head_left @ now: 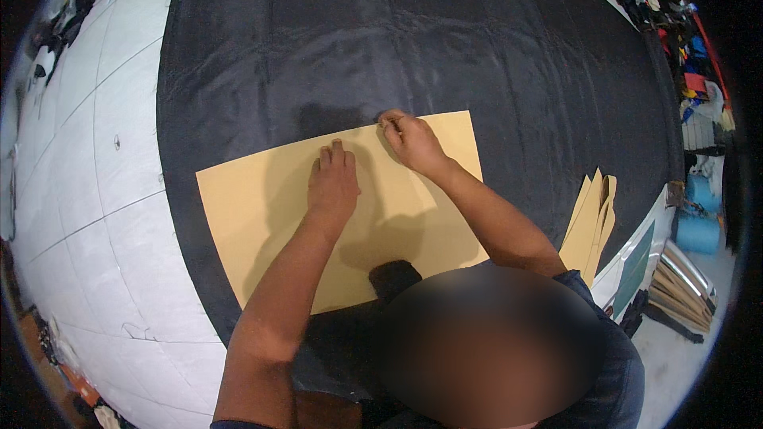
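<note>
A large tan sheet of paper or card lies on dark fabric spread across the table. My left hand rests on the sheet near its far edge, with the fingers stretched forward and pressing down. At that same far edge, farther right, my right hand has its fingers drawn together in a pinch. Whatever those fingers hold, if anything, is too small to make out. Shadows of my arms fall over the middle of the sheet.
Several narrow tan card pieces with pointed and curved ends lie on the fabric at the right. A white table surface shows at the left. Blue rolls and a stack of flat brown pieces stand beyond the right edge.
</note>
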### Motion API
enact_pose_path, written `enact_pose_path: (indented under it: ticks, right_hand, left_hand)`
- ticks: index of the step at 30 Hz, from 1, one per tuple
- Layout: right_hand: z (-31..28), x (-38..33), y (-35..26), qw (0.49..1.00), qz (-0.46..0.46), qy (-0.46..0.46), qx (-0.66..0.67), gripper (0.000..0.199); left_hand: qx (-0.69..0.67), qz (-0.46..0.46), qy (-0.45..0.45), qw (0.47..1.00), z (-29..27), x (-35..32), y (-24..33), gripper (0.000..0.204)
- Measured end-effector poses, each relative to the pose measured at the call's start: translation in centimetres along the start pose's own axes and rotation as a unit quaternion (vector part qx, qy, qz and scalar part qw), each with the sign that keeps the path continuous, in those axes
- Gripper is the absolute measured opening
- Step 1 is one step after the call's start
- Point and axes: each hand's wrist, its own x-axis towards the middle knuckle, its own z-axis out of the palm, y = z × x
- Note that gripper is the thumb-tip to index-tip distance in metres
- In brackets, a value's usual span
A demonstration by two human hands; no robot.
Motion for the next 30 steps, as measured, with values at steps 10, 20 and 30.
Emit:
enact_pose_path:
  ticks: [10,20,30]
  right_hand:
    - [-0.1,0.1,-0.6,0.999,0.012,-0.035,-0.034,0.027]
    - [-5.0,-1.7,3.4,0.989,0.143,0.021,-0.031,0.029]
    - [-7.0,-2.2,5.8,0.984,0.166,0.019,-0.055,0.028]
  left_hand:
    - [0.092,0.021,-0.010,0.996,-1.4,1.3,1.9,0.078]
    - [0.032,0.023,-0.099,0.994,-2.7,3.1,4.9,0.090]
    - [0.058,-0.015,-0.090,0.994,-2.9,3.5,6.9,0.103]
